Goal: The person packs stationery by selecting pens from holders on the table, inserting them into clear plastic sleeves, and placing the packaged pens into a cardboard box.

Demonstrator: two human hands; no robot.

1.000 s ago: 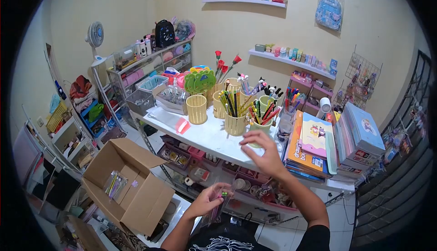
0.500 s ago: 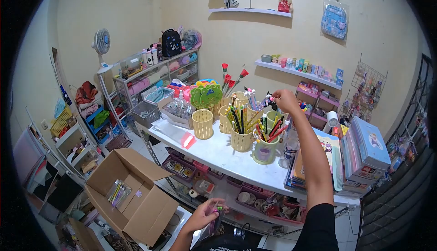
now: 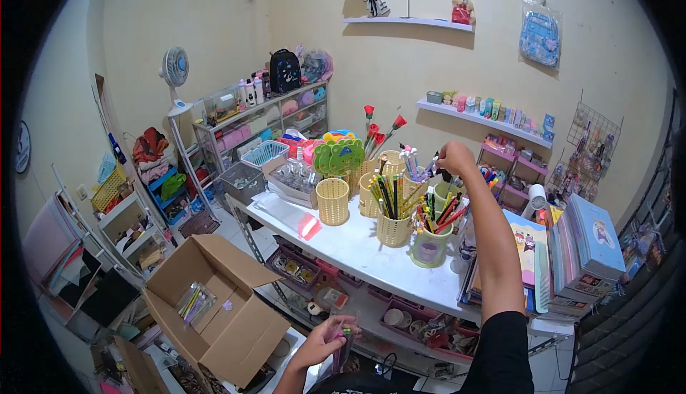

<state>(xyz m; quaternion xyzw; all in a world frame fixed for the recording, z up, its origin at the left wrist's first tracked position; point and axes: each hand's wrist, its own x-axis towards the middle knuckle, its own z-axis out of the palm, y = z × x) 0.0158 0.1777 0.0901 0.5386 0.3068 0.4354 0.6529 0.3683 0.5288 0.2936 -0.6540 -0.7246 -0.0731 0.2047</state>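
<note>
My left hand (image 3: 323,342) is low in front of my body, its fingers closed around a clear plastic pack (image 3: 344,344) with green and pink pen tops showing. My right hand (image 3: 455,157) reaches over the back of the table, fingers pinched together above the pen cups; what they hold is hidden. Beside its fingertips, pens with pink and white tops (image 3: 409,157) stand in a cup. Nearer me are a cream woven cup of pencils (image 3: 394,231) and a green cup of pens (image 3: 430,249). An empty cream cup (image 3: 333,202) stands left of them.
An open cardboard box (image 3: 246,333) at lower left holds packs of pens (image 3: 194,302). On the white table (image 3: 357,251) are green frog-shaped items (image 3: 339,157), a box of bottles (image 3: 294,180) and stacked books (image 3: 589,244) at right. Trays (image 3: 407,319) fill the shelf below.
The view has shifted, so the scene sits further right. A pink-topped item at my right fingertips no longer shows there. My left hand keeps its hold on the plastic pack.
</note>
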